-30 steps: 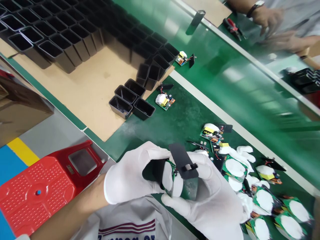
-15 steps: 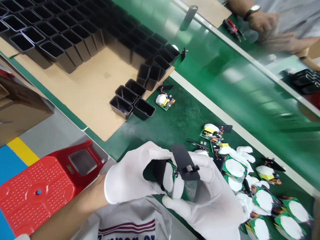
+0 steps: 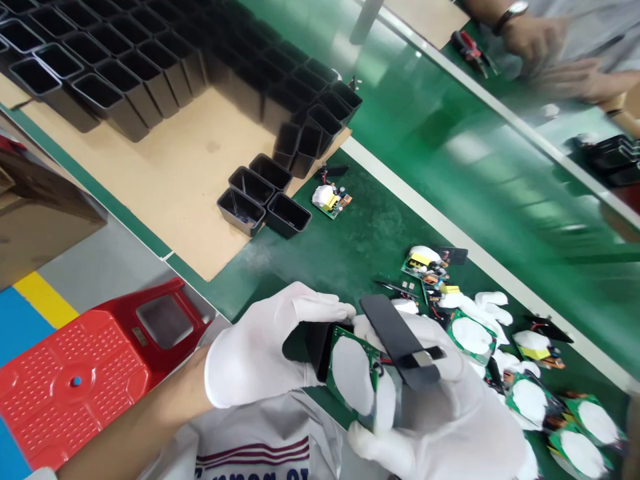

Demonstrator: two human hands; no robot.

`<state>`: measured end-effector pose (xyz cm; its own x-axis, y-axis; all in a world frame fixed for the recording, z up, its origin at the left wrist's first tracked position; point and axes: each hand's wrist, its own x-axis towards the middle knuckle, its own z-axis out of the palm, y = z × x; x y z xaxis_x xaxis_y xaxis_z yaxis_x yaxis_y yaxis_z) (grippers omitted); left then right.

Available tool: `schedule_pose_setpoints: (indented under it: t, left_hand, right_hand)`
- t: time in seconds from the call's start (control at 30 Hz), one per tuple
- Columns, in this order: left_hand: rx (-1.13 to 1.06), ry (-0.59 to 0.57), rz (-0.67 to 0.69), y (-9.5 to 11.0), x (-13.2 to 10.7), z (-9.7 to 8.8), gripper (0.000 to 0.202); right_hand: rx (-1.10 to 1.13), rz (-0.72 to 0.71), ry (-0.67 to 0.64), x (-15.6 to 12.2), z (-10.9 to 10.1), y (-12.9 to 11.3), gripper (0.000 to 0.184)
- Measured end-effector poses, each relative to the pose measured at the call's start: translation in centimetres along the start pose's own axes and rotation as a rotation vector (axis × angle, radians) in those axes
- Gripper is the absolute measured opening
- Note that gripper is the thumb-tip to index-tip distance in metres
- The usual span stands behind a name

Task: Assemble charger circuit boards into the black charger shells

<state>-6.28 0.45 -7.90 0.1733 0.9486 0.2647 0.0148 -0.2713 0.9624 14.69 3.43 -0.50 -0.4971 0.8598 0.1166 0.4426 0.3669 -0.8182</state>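
My left hand (image 3: 265, 347), in a white glove, is wrapped round a black plastic case (image 3: 320, 350), mostly hidden by the fingers. My right hand (image 3: 455, 407), gloved too, grips a green circuit board (image 3: 350, 377) bearing white compound. The board's left edge is at the mouth of the case; how much of it lies inside, I cannot tell. A black end plate (image 3: 395, 340) with a metal piece on it lies tilted across my right fingers, beside the board.
Rows of black cases (image 3: 110, 93) stand on cardboard (image 3: 190, 200) at the left. Several circuit boards (image 3: 530, 400) with white compound lie at the right. Below the bench edge is a red stool (image 3: 75, 380). Across the bench are a co-worker's hands (image 3: 540, 53) and red-handled pliers (image 3: 470, 50).
My right hand has moved right with the circuit board and end plate, and more of the board shows outside the case. My left hand has stayed nearly still.
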Motion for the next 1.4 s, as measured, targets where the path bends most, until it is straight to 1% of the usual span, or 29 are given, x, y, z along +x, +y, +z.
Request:
schedule_pose_setpoints:
  t: [0.17,0.23,0.3,0.33,0.4,0.47,0.57,0.63,0.67,0.73,0.8,0.87,0.97,1.0,1.07,1.13,1.17,1.23,1.27,1.33,1.4]
  left_hand:
    - [0.019,0.004,-0.054,0.7,0.2,-0.1,0.058]
    - [0.005,0.004,-0.044,0.8,0.2,-0.2,0.06]
    - [0.002,0.006,-0.068,1.0,0.2,-0.1,0.063]
    - [0.001,0.013,-0.097,1.1,0.1,-0.1,0.064]
    - [-0.008,0.026,-0.159,1.3,0.2,0.0,0.063]
    - [-0.044,0.014,-0.19,1.6,0.3,0.0,0.06]
    - [-0.106,-0.013,-0.192,1.8,0.7,0.0,0.056]
    - [-0.087,-0.004,-0.188,2.0,1.1,-0.1,0.054]
    - [-0.064,-0.016,-0.198,2.1,1.3,-0.2,0.05]
    - [-0.039,-0.085,-0.256,2.5,1.8,-0.5,0.037]
    - [-0.067,-0.155,-0.325,3.0,2.3,-0.7,0.022]
    - [-0.093,-0.155,-0.355,3.5,2.7,-0.8,0.011]
    - [-0.039,-0.072,-0.341,4.0,2.8,-0.7,0.007]
    - [0.004,-0.035,-0.352,3.9,2.7,-0.6,0.009]
    - [0.113,0.074,-0.4,3.6,2.3,-0.1,0.017]
    - [0.229,0.186,-0.449,2.9,1.8,0.6,0.025]
    - [0.283,0.233,-0.452,2.4,1.6,0.9,0.029]
    - [0.388,0.3,-0.399,1.5,1.1,1.8,0.034]
    - [0.431,0.331,-0.355,1.1,0.9,2.2,0.032]
    - [0.483,0.378,-0.282,0.4,0.4,2.9,0.025]
    - [0.497,0.418,-0.213,-0.1,-0.1,3.4,0.029]
  right_hand:
    - [-0.011,-0.071,0.003,1.0,0.0,-0.4,0.038]
    - [0.006,-0.08,-0.005,1.1,0.1,-0.5,0.033]
    - [0.035,-0.074,-0.016,1.1,0.2,-0.5,0.029]
    - [0.049,-0.071,-0.017,1.0,0.3,-0.4,0.029]
    - [0.059,-0.069,-0.01,0.8,0.4,-0.2,0.036]
    - [0.039,-0.076,-0.009,0.6,0.5,0.0,0.041]
    - [-0.026,-0.106,-0.014,0.7,0.7,0.1,0.04]
    - [-0.102,-0.119,0.009,0.8,0.8,0.1,0.041]
    - [-0.143,-0.115,0.017,0.8,0.9,0.2,0.042]
    - [-0.192,-0.097,0.016,0.7,1.0,0.3,0.046]
    - [-0.181,-0.09,-0.013,0.6,1.0,0.4,0.053]
    - [-0.161,-0.086,-0.02,0.7,1.1,0.4,0.057]
    - [-0.168,-0.062,0.04,1.1,1.4,0.5,0.048]
    - [-0.179,-0.06,0.072,1.2,1.6,0.5,0.045]
    - [-0.227,-0.047,0.145,1.2,2.3,0.6,0.043]
    - [-0.296,-0.024,0.23,0.8,3.3,0.8,0.042]
    - [-0.329,-0.02,0.272,0.4,3.9,0.9,0.04]
    - [-0.392,-0.057,0.329,-0.7,5.3,1.3,0.035]
    - [-0.433,-0.096,0.343,-1.3,5.9,1.6,0.034]
    - [-0.536,-0.149,0.36,-2.3,6.9,2.5,0.036]
    - [-0.577,-0.169,0.364,-2.9,7.6,3.8,0.041]
